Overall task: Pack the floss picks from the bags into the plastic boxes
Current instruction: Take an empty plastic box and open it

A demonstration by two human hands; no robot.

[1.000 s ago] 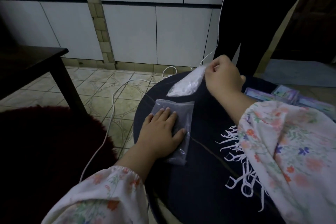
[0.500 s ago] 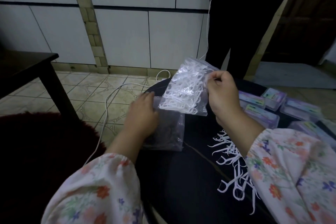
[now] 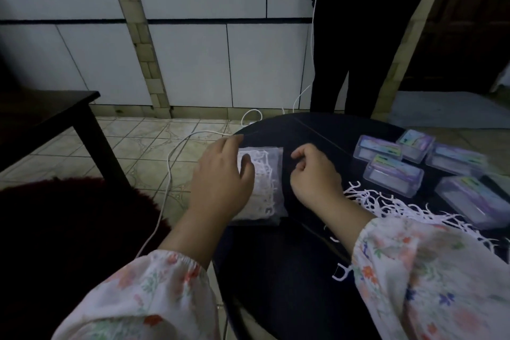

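A clear bag of white floss picks (image 3: 266, 182) lies flat on the round black table (image 3: 276, 279). My left hand (image 3: 220, 182) rests on the bag's left part with its fingers spread. Just right of the bag hovers my right hand (image 3: 317, 174), fingers loosely curled and holding nothing. A heap of loose floss picks (image 3: 400, 207) is spread to the right of that hand, partly hidden by my sleeve. One single pick (image 3: 340, 274) lies nearer to me. Several shut plastic boxes (image 3: 393, 175) with purple labels stand at the table's right side.
A person in dark trousers (image 3: 358, 41) stands behind the table. A white cable (image 3: 169, 174) runs over the tiled floor on the left. A dark side table (image 3: 55, 113) and a dark red fuzzy cushion (image 3: 69, 229) are at the left.
My right hand lowered the filled bag onto the table and let go of it. My left hand moved onto that bag. The view shifted right, showing more boxes.
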